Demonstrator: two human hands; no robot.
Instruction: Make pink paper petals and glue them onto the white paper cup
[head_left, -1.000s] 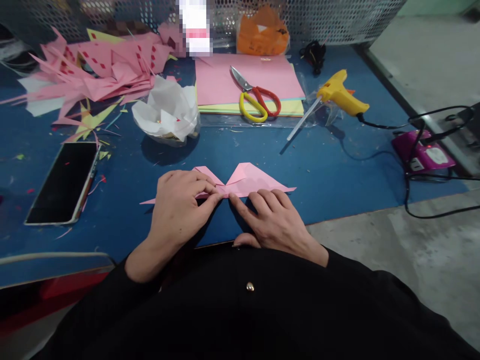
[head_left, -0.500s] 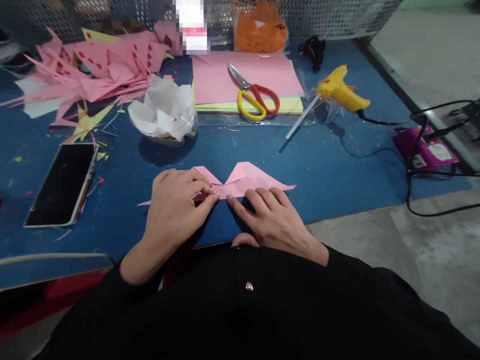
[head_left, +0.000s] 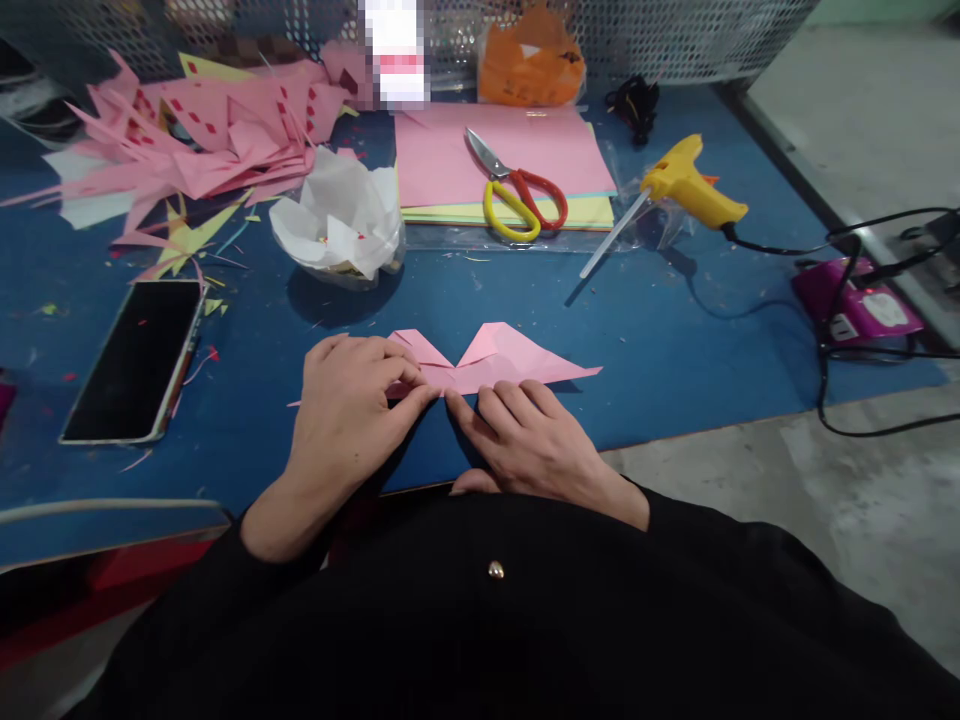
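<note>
A folded piece of pink paper [head_left: 517, 358] lies on the blue table near its front edge, with two raised folds and a notch between them. My left hand [head_left: 360, 400] covers the paper's left part, its thumb and forefinger closed on the lower edge. Beside it, my right hand [head_left: 532, 435] rests its fingertips on the lower edge, fingers stretched and thumb apart near the table's edge. The two hands almost meet at the middle of that edge. What lies under my left palm is hidden.
Scissors [head_left: 517, 195] lie on stacked coloured paper [head_left: 427, 160]. A yellow glue gun [head_left: 694, 185] with its cable is to the right, near a purple box [head_left: 855, 300]. A phone [head_left: 135, 360], a paper-lined bowl [head_left: 341, 225] and pink paper cuttings [head_left: 217, 130] are on the left.
My right hand has slid slightly left along the paper's lower edge, toward my left thumb. The left hand keeps its grip. The whole view has shifted a little.
</note>
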